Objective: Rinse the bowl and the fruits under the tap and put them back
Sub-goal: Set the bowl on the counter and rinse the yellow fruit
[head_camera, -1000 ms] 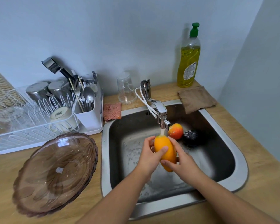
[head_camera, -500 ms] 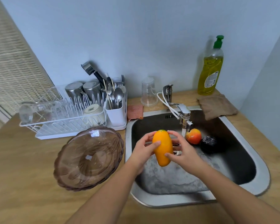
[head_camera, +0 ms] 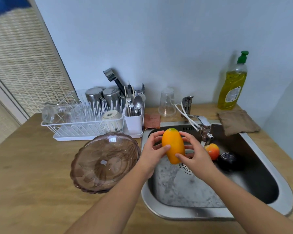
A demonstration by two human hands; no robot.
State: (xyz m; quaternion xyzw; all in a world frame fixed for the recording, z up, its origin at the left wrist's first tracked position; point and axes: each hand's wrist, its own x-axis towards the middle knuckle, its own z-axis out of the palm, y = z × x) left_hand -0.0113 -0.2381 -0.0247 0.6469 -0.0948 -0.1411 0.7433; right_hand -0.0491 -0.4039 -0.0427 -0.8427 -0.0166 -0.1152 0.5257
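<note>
An orange mango (head_camera: 173, 144) with a green tip is upright above the left side of the steel sink (head_camera: 260, 166). My left hand (head_camera: 152, 152) grips its left side and my right hand (head_camera: 195, 153) grips its right side, thumbs on the front. The mango is left of the tap spout (head_camera: 203, 126), out of the water stream. A red-orange fruit (head_camera: 213, 150) and a dark purple fruit (head_camera: 227, 160) lie in the sink behind my right hand. The brown glass bowl (head_camera: 105, 162) sits wet on the wooden counter left of the sink.
A white dish rack (head_camera: 85, 119) with cups, glasses and a cutlery holder stands behind the bowl. A clear plastic cup (head_camera: 167, 103), an orange sponge (head_camera: 152, 121), a brown cloth (head_camera: 237, 121) and a dish soap bottle (head_camera: 233, 85) line the back of the sink.
Both hands have carried the mango left and up, away from under the tap toward the sink's left edge. The camera view has shifted left.
</note>
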